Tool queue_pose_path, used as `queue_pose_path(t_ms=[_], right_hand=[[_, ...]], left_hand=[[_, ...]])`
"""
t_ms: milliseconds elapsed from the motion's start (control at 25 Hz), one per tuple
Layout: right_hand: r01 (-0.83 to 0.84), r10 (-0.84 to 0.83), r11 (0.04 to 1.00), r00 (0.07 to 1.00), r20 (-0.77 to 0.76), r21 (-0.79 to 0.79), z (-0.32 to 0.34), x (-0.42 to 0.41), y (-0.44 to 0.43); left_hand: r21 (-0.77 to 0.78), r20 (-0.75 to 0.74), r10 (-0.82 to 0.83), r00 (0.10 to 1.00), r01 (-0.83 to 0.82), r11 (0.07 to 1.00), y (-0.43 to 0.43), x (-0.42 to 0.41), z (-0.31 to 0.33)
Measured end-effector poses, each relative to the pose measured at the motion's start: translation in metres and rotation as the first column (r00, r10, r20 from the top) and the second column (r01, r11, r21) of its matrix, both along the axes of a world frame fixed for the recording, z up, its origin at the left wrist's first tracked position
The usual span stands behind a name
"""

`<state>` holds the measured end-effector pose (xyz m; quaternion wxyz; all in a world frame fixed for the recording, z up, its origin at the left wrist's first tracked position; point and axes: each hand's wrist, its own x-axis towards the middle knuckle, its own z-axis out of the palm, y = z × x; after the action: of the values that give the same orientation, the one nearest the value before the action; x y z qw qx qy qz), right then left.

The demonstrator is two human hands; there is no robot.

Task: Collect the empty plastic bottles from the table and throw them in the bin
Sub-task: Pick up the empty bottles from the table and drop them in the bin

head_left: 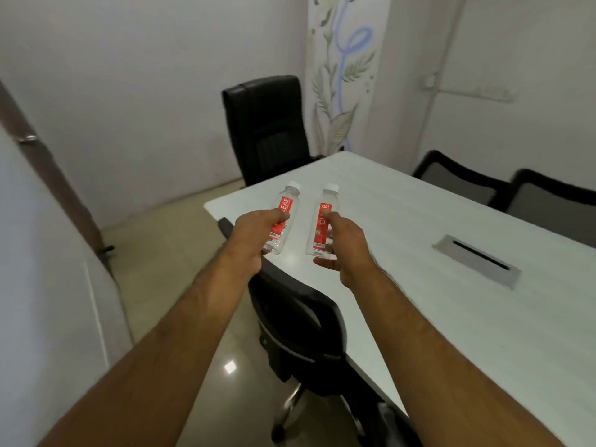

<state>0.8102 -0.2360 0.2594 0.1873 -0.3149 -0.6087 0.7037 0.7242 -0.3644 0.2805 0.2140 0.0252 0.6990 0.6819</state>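
Two small clear plastic bottles with red labels and white caps are held over the near left corner of the white table (419,253). My left hand (254,235) is shut around the lower half of the left bottle (285,211). My right hand (346,245) grips the right bottle (324,224) from its right side, thumb under its base. Both bottles tilt away from me, caps pointing to the far side. No bin is in view.
A black office chair (296,321) is tucked under the table edge just below my hands. Another black chair (267,130) stands at the table's far end, two more at the right (522,195). A grey cable slot (477,261) sits in the tabletop. Tiled floor lies to the left.
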Motion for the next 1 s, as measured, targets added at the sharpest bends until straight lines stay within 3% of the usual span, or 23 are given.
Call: queue_pose_path(t_ms=[280, 440, 600, 760, 1000], right_hand=[[-0.318, 0.319, 0.948, 0.945, -0.076, 0.031, 0.011, -0.211, -0.056], [-0.417, 0.416, 0.909, 0.907, -0.064, -0.015, 0.003, -0.317, -0.082], [-0.457, 0.456, 0.889, 0.890, -0.023, -0.029, -0.014, -0.413, -0.088], [-0.452, 0.452, 0.891, 0.892, -0.016, -0.044, -0.038, -0.524, -0.098], [-0.391, 0.394, 0.915, 0.919, 0.014, -0.104, -0.050, -0.738, -0.137]], left_hand=[[0.040, -0.094, 0.221, 0.971, -0.218, 0.975, -0.068, -0.152, 0.010], [0.020, -0.070, 0.340, 0.938, -0.339, 0.940, -0.091, -0.241, 0.003], [0.016, -0.021, 0.392, 0.920, -0.391, 0.920, -0.109, -0.335, -0.014], [0.020, -0.006, 0.345, 0.939, -0.345, 0.939, -0.122, -0.450, -0.042], [-0.011, 0.010, 0.303, 0.953, -0.303, 0.953, -0.159, -0.670, -0.062]])
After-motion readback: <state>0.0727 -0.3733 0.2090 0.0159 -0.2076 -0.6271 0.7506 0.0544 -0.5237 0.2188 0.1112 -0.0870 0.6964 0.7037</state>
